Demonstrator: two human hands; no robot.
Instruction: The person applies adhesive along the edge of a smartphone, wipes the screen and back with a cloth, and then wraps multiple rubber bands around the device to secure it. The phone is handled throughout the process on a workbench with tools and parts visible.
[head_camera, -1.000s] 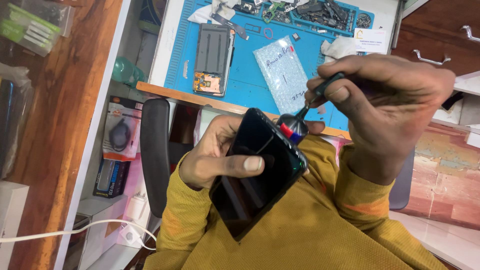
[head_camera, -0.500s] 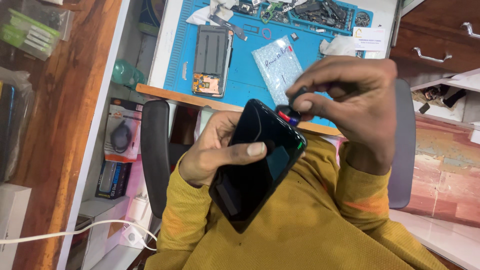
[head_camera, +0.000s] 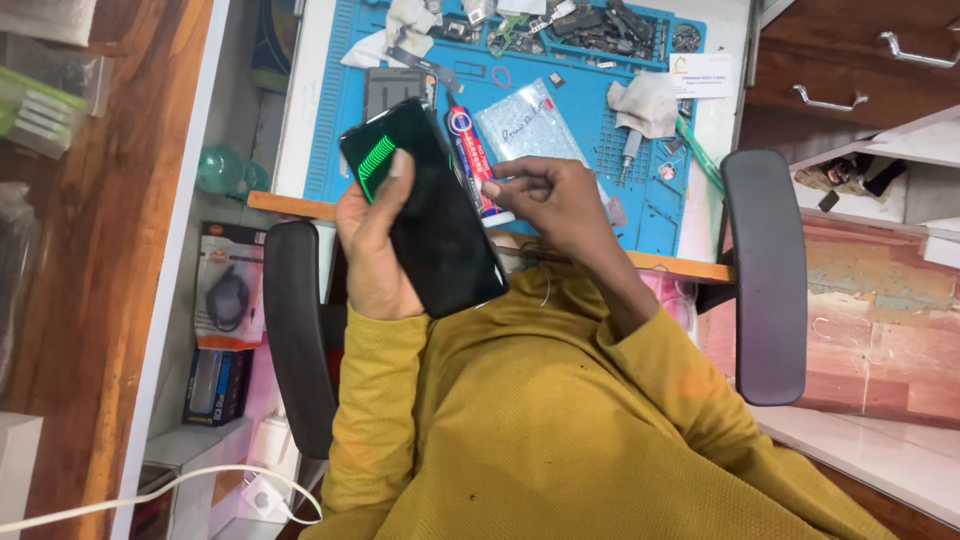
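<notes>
The bench (head_camera: 715, 125) is white, and a blue mat (head_camera: 330, 130) covers most of it. The person sits in a chair whose black armrests (head_camera: 765, 275) stand on both sides of the yellow sleeves.

The phone (head_camera: 430, 215) is the biggest thing in the hands. It is dark, with a green pattern glowing near its top corner, and it is held up in the air above the near edge of the bench, tilted, not resting on anything. The left hand (head_camera: 372, 250) wraps around it from behind, with the thumb lying flat on the glass beside the green pattern.

Just beside the phone a tube (head_camera: 472, 160) with a red and blue label lies on the mat, near the near edge. The right hand (head_camera: 555, 200) hovers over the tube's lower end with thumb and forefinger pressed together; I cannot tell whether they pinch something small. A clear bag (head_camera: 530, 125) lies behind it, and small parts (head_camera: 590, 25) crowd the far edge of the mat.

In my judgement the danger is a drop: only one hand carries the phone, and a slip would send it onto the bench edge or the lap.
</notes>
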